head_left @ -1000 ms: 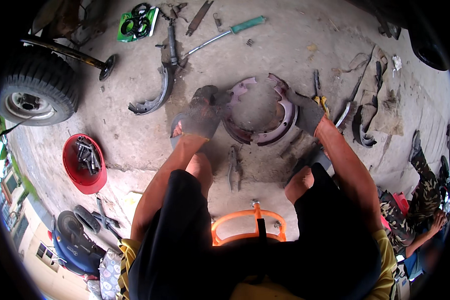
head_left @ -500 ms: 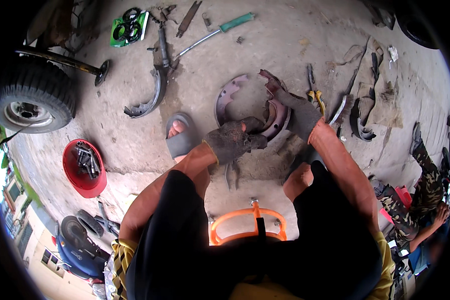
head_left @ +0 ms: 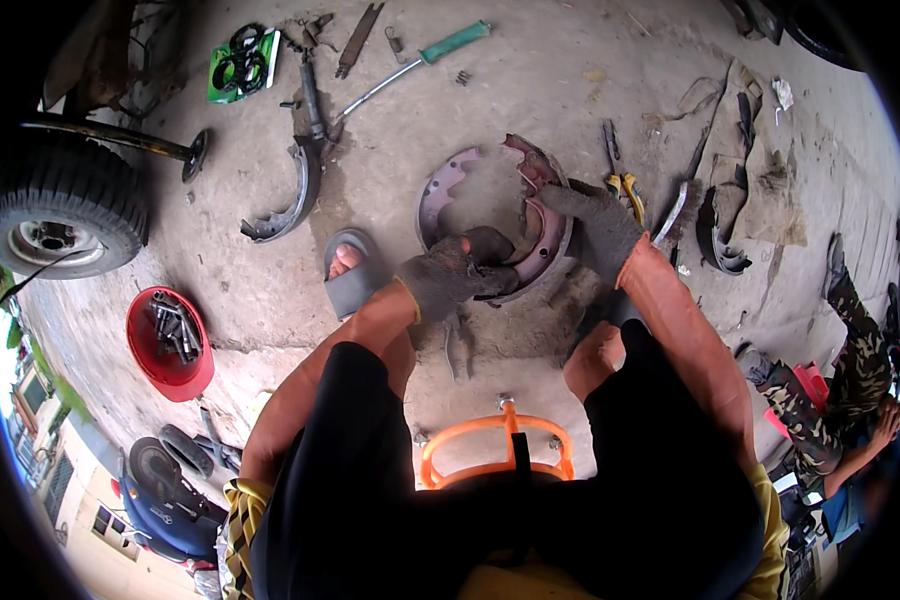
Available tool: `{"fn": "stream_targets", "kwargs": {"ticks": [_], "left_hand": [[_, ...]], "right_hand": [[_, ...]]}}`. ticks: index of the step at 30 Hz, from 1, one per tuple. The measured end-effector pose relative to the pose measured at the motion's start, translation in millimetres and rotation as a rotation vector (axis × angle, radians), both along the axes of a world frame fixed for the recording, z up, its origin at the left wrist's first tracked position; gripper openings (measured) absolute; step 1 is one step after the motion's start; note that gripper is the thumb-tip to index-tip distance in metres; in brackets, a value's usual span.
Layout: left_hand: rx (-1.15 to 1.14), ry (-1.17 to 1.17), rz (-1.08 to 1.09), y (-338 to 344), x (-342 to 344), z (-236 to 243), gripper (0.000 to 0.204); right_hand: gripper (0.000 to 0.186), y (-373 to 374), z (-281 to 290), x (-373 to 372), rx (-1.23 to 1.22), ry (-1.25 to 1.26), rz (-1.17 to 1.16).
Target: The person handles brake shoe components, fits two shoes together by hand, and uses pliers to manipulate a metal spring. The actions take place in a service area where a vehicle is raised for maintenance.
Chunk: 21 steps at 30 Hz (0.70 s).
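Observation:
Two curved, reddish-brown brake shoes lie between my feet, forming a rough ring. My left hand (head_left: 452,274), in a dark grey work glove, grips the lower end of the right-hand brake shoe (head_left: 548,242). Against that shoe's outer edge is my right hand (head_left: 600,228), gloved too, its fingers curled over the rim and partly hidden. The other brake shoe (head_left: 434,205) rests on the concrete, its lower end close to my left fingers. Just right of my right hand lie pliers with yellow handles (head_left: 630,195).
A dark brake shoe (head_left: 305,190), a green-handled screwdriver (head_left: 455,43) and a green packet with black rings (head_left: 242,68) lie farther off. At left are a wheel (head_left: 65,215) and a red helmet of metal parts (head_left: 160,385). Another person (head_left: 850,400) sits at right.
Both hands and the gripped brake shoe have shifted slightly left, its lower end now nearer the other shoe. My left fingers have closed further round it. The whole view has shifted a little.

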<state>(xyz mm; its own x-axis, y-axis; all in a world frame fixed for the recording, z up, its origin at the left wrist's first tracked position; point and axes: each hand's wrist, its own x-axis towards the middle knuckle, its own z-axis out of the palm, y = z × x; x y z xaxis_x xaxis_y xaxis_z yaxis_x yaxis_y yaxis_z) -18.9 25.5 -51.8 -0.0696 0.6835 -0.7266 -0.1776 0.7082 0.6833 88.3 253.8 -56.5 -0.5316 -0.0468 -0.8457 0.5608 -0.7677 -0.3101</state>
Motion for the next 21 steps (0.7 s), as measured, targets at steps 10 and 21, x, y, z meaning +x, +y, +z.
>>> {"fn": "stream_targets", "kwargs": {"ticks": [10, 21], "left_hand": [[0.101, -0.045, 0.073, -12, 11, -26, 0.059], [0.127, 0.032, -0.073, 7, -23, 44, 0.042]], "right_hand": [[0.045, 2, 5, -1, 0.031, 0.002, 0.021], [0.047, -11, 11, 0, 0.148, 0.013, 0.072]]}}
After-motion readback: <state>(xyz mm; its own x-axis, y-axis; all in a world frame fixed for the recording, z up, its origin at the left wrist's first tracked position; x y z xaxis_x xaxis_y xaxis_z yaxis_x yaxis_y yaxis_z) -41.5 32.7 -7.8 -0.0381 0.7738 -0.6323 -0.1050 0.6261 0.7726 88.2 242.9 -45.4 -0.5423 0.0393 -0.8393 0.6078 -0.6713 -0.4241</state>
